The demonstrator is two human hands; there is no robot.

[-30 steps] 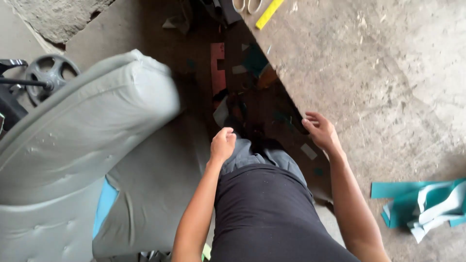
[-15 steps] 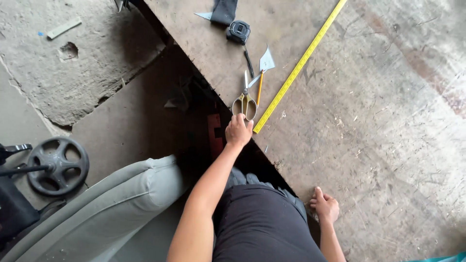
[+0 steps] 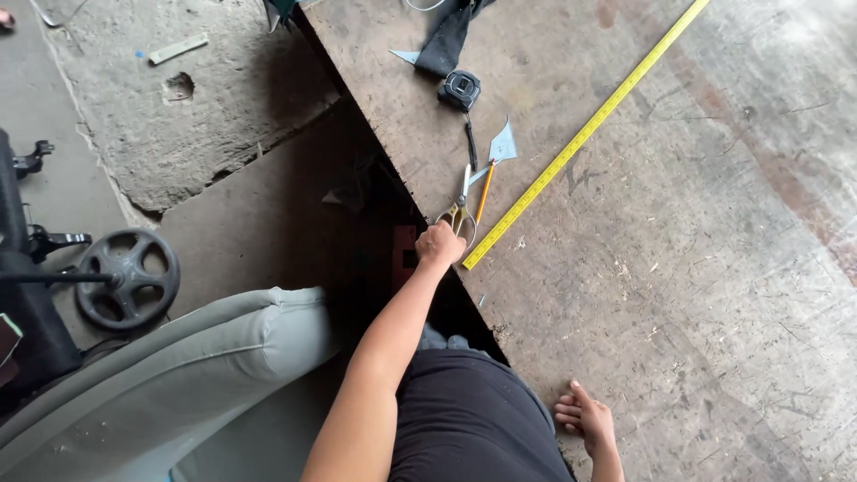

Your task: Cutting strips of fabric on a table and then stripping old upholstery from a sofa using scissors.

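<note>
**A:** We're looking straight down on a big, worn wooden worktable (image 3: pixel 714 295), brown-grey, scuffed and scratched all over, a reddish stain towards the far right. Where's the action?

**B:** At the table's near edge. The left hand (image 3: pixel 439 243) is stretched out and closed over the gold-coloured handles of a pair of long metal scissors (image 3: pixel 461 201), fingers curled in around the loops. The scissors lie flat on the wood, blades pointing away from the person.

**A:** And the other one?

**B:** The right hand (image 3: pixel 585 418) rests on the table close to the body, fingers loosely spread, gripping nothing.

**A:** What's around those scissors?

**B:** Just beside them, a slim orange pencil (image 3: pixel 483 194). Beyond it, a small pale-blue scrap of cut fabric (image 3: pixel 503 145). A long yellow measuring tape strip (image 3: pixel 585 134) runs diagonally from the scissors' handles up to the top right. Further back, a small black round tape-measure case (image 3: pixel 461 89), then a dark folded piece of cloth (image 3: pixel 446 40).

**A:** Now the room below the table?

**B:** Rough concrete floor (image 3: pixel 223 125), cracked and pitted, with one small hole in it. A pale flat stick (image 3: pixel 178 48) lies on it far left. Lower left, a black wheel-shaped part (image 3: pixel 128 278) on dark machinery, and a large grey-green padded cushion (image 3: pixel 161 384) beside the person's arm. Deep shadow under the table edge; what's in it I can't make out.
</note>
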